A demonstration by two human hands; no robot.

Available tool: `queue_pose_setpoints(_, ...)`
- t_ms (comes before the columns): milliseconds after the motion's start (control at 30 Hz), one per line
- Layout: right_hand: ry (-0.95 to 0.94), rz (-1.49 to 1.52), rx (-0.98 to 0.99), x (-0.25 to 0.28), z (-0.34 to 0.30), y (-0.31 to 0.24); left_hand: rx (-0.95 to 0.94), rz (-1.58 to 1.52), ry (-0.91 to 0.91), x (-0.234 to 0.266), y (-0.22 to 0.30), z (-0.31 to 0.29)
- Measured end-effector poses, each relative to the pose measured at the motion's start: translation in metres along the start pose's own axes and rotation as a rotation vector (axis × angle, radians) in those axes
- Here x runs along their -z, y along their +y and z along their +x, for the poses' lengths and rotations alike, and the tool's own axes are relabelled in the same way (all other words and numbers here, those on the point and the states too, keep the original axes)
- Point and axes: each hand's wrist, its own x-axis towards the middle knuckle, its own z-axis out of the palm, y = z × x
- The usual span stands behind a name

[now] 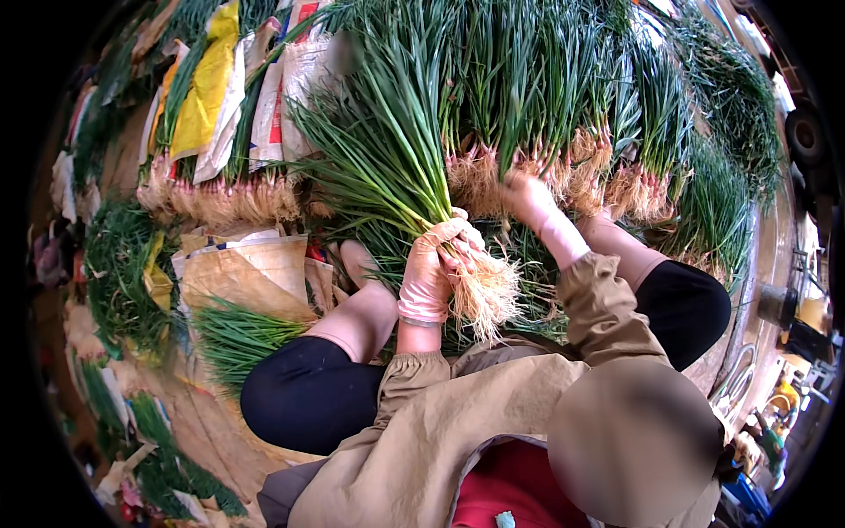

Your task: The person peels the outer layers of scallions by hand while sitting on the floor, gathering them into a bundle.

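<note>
My left hand [437, 264], in a thin pinkish glove, is wrapped round the lower stems of a bunch of green garlic [400, 167]. Its long green leaves fan up and to the left, and its pale, stringy roots hang below my fingers. To the right, my right hand [528, 198] is curled in front of the root ends of the laid-out row of green garlic [475, 180]. Its fingers look closed but are slightly blurred; whether a stem is in them is hard to make out.
More bundles with roots toward me lie at the left [220, 198], partly under a yellow sack [207, 97]. A brown-and-white sack [251, 273] lies by my left knee, with loose greens [242, 343] beside it. A wheel [803, 136] stands at the far right.
</note>
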Motion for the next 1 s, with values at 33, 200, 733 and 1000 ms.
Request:
queue_pose_setpoints(33, -0.219, -0.374, 0.029, -0.002, -0.015, -0.002, -0.001, 0.043, 0.000, 0.003, 0.001, 0.002)
queue_pose_setpoints(200, -0.563, -0.754, 0.157, -0.005, -0.049, -0.008, -0.064, 0.264, 0.120, -0.005, 0.002, -0.006)
queue_pose_setpoints(733, -0.244, 0.714, 0.040, -0.007, -0.049, -0.025, 0.009, 0.533, 0.216, 0.004, -0.014, 0.010)
queue_pose_setpoints(1000, 0.467, 0.046, 0.307, -0.009, -0.055, -0.061, -0.040, 0.362, 0.157, 0.001, -0.020, 0.009)
